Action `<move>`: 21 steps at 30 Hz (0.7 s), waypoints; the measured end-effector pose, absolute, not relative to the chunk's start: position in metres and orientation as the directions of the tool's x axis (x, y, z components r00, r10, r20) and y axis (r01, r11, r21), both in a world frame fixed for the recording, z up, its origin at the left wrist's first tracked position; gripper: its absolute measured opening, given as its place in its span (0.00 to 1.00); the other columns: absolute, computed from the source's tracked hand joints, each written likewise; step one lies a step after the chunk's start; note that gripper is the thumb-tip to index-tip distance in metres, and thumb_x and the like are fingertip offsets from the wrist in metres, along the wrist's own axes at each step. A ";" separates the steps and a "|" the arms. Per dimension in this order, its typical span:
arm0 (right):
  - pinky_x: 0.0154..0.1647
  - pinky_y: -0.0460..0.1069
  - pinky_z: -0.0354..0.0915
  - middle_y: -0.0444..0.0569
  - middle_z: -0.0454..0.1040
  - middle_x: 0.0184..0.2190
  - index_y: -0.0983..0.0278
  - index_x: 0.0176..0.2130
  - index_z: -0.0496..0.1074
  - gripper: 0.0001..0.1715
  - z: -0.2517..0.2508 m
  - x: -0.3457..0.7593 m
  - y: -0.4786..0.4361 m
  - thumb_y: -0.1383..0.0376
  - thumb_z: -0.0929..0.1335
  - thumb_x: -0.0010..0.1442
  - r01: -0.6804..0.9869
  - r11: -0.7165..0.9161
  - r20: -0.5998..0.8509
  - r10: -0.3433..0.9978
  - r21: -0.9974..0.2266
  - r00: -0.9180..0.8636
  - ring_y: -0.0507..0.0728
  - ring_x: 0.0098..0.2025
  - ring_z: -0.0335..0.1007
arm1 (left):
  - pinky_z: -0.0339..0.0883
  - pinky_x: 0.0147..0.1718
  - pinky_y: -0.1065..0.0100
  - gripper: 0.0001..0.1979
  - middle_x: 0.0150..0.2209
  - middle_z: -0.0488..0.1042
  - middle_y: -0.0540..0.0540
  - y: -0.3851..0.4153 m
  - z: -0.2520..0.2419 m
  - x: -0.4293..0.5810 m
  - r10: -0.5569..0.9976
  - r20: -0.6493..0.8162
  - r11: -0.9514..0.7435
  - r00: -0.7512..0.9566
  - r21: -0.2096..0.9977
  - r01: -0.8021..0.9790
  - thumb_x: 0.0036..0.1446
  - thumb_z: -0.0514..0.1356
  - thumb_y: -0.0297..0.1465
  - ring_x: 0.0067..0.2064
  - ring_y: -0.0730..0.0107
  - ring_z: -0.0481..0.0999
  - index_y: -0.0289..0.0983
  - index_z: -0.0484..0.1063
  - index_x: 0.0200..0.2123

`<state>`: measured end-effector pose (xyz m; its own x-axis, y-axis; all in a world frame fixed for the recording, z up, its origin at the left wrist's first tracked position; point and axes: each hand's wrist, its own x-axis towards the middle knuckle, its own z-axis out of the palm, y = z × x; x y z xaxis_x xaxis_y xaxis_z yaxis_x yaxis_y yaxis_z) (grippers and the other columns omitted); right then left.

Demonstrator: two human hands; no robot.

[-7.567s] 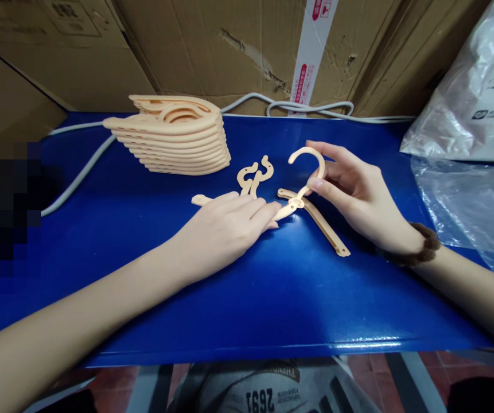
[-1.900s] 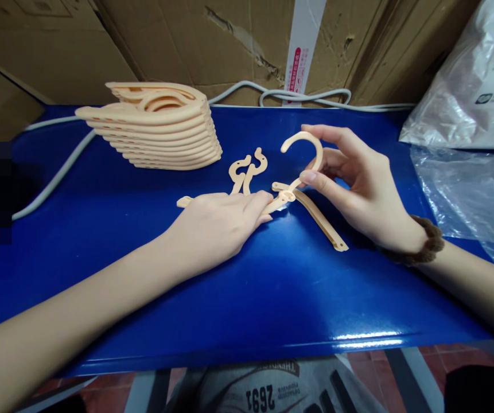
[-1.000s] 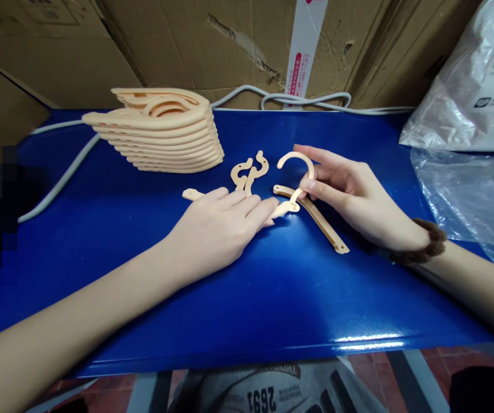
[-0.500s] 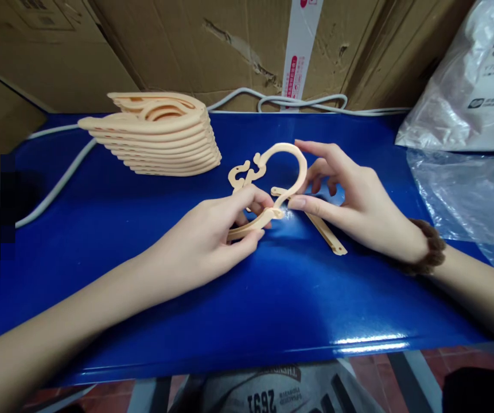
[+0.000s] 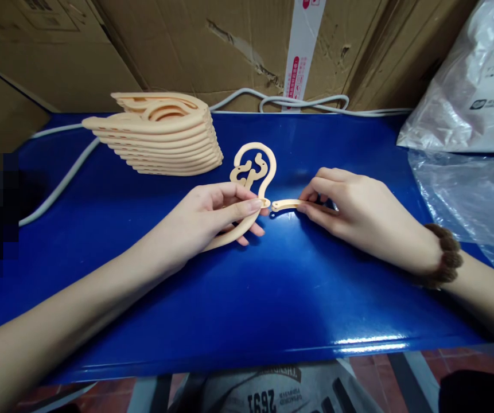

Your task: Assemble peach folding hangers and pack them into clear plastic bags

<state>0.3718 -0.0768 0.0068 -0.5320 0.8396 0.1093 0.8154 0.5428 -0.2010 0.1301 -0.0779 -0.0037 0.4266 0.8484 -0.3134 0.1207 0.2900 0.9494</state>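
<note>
My left hand (image 5: 212, 221) is closed on a beige plastic hanger piece (image 5: 269, 178), pinching it where a large curved hook meets a bent arm. The hook points up and curls to the left. In my right hand (image 5: 354, 212) a slim beige hanger arm (image 5: 286, 205) is held between thumb and fingers. Its holed left end lies just right of the joint in my left hand, with a small gap between them. Behind my left fingers, small curly beige parts (image 5: 253, 169) lie on the table, partly covered by the hook and fingers.
A tall stack of folded beige hangers (image 5: 164, 137) stands at the back left of the blue table (image 5: 272, 310). Cardboard boxes (image 5: 212, 51) line the back, with a white cable (image 5: 307, 103) before them. Clear plastic bags (image 5: 457, 103) lie at the right.
The hook has swung over to the left, and my right hand has let go of it. My right hand has picked up the slim arm from the table and turned it level.
</note>
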 end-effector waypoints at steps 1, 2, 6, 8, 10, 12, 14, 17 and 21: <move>0.37 0.50 0.60 0.49 0.74 0.37 0.65 0.39 0.73 0.11 0.006 0.372 -0.076 0.62 0.64 0.69 0.804 0.550 0.113 0.834 -0.226 -0.539 0.56 0.38 0.70 | 0.73 0.26 0.82 0.06 0.29 0.80 0.50 -0.078 -0.003 0.130 0.844 -0.325 0.303 0.427 0.945 0.120 0.63 0.64 0.32 0.27 0.79 0.79 0.34 0.74 0.35; 0.37 0.49 0.60 0.49 0.74 0.37 0.65 0.41 0.73 0.11 0.006 0.372 -0.076 0.62 0.64 0.69 0.791 0.556 0.124 0.830 -0.256 -0.544 0.56 0.37 0.70 | 0.73 0.25 0.82 0.06 0.28 0.80 0.50 -0.078 -0.003 0.131 0.845 -0.329 0.308 0.423 0.944 0.118 0.63 0.63 0.31 0.26 0.79 0.79 0.34 0.74 0.36; 0.36 0.48 0.59 0.48 0.75 0.36 0.64 0.44 0.71 0.13 0.004 0.372 -0.076 0.59 0.62 0.71 0.732 0.559 0.140 0.821 -0.389 -0.553 0.55 0.35 0.70 | 0.73 0.23 0.82 0.02 0.26 0.79 0.51 -0.077 -0.001 0.133 0.858 -0.319 0.304 0.402 0.947 0.101 0.63 0.62 0.27 0.26 0.77 0.79 0.33 0.73 0.38; 0.36 0.48 0.59 0.48 0.76 0.37 0.64 0.44 0.70 0.13 0.004 0.372 -0.076 0.60 0.60 0.72 0.712 0.566 0.133 0.812 -0.417 -0.568 0.54 0.35 0.70 | 0.75 0.24 0.80 0.01 0.27 0.79 0.51 -0.076 -0.001 0.134 0.848 -0.332 0.314 0.413 0.943 0.112 0.63 0.62 0.25 0.27 0.74 0.81 0.33 0.73 0.38; 0.36 0.48 0.58 0.49 0.76 0.38 0.63 0.43 0.69 0.14 0.005 0.371 -0.078 0.61 0.58 0.73 0.700 0.577 0.129 0.802 -0.421 -0.583 0.54 0.34 0.70 | 0.76 0.25 0.79 0.01 0.27 0.80 0.50 -0.075 -0.001 0.134 0.840 -0.343 0.324 0.421 0.939 0.119 0.62 0.62 0.24 0.28 0.73 0.82 0.33 0.73 0.38; 0.36 0.48 0.58 0.48 0.75 0.37 0.63 0.42 0.68 0.15 0.005 0.370 -0.079 0.62 0.57 0.74 0.691 0.582 0.126 0.796 -0.430 -0.592 0.54 0.33 0.69 | 0.77 0.26 0.79 0.02 0.28 0.80 0.51 -0.074 -0.003 0.133 0.842 -0.338 0.324 0.420 0.940 0.106 0.61 0.63 0.24 0.28 0.72 0.82 0.34 0.74 0.38; 0.34 0.48 0.57 0.48 0.74 0.35 0.64 0.42 0.68 0.16 0.005 0.369 -0.081 0.62 0.56 0.74 0.680 0.580 0.123 0.793 -0.448 -0.596 0.53 0.32 0.68 | 0.76 0.26 0.79 0.03 0.29 0.80 0.51 -0.074 -0.004 0.133 0.845 -0.329 0.325 0.422 0.942 0.082 0.60 0.63 0.24 0.28 0.74 0.82 0.34 0.75 0.38; 0.33 0.48 0.57 0.47 0.75 0.34 0.65 0.44 0.71 0.18 0.006 0.368 -0.082 0.58 0.58 0.74 0.664 0.591 0.129 0.783 -0.458 -0.609 0.52 0.31 0.68 | 0.75 0.25 0.81 0.04 0.27 0.80 0.51 -0.074 -0.005 0.131 0.840 -0.323 0.335 0.437 0.941 0.050 0.60 0.63 0.24 0.26 0.75 0.81 0.35 0.75 0.40; 0.33 0.47 0.58 0.48 0.77 0.37 0.65 0.46 0.74 0.17 0.007 0.367 -0.084 0.58 0.62 0.72 0.640 0.644 0.146 0.744 -0.420 -0.652 0.53 0.34 0.71 | 0.73 0.23 0.82 0.05 0.25 0.80 0.50 -0.074 -0.004 0.131 0.832 -0.325 0.341 0.450 0.939 0.049 0.61 0.62 0.25 0.24 0.76 0.79 0.34 0.75 0.41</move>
<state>0.3673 -0.0840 0.0070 -0.6524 0.7437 0.1462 0.6399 0.6438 -0.4195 0.1313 -0.0745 -0.0040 0.4495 0.8319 -0.3255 0.0486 0.3411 0.9388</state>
